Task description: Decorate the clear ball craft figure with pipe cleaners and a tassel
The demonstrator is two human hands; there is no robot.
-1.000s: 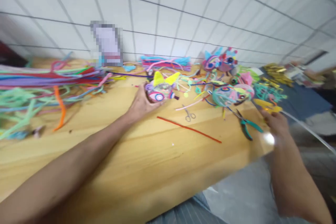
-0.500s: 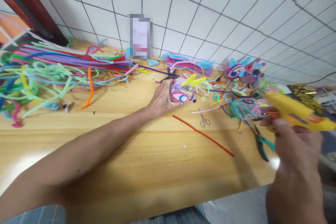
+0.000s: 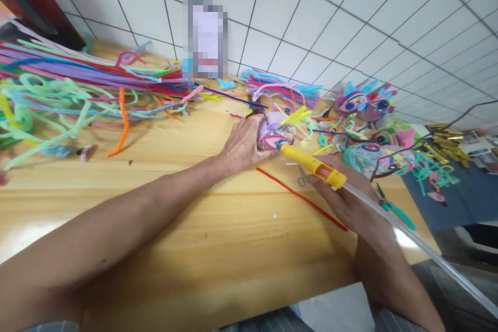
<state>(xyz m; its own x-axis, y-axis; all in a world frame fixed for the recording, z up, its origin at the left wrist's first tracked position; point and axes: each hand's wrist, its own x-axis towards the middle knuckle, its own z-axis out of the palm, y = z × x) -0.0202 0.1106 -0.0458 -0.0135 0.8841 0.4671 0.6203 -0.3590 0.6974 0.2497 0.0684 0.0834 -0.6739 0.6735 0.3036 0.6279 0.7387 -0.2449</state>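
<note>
A: While the left hand (image 3: 243, 145) is clamped round the decorated ball (image 3: 274, 136), where is the right one?
B: The right hand (image 3: 346, 199) is closed around a yellow glue gun (image 3: 313, 165), with the nozzle right at the ball's near side. A clear glue stick (image 3: 420, 249) trails out behind.
A: And the ball?
B: It sits on the wooden table (image 3: 194, 238), towards the back, with yellow pieces sticking up. A red pipe cleaner (image 3: 301, 198) lies under the gun, small scissors (image 3: 302, 180) are beside it, and teal pliers (image 3: 397, 211) lie further right.
A: Farther out?
B: A heap of pipe cleaners (image 3: 78, 88) lies far left, and finished figures (image 3: 365, 104) stand by the tiled wall.
</note>
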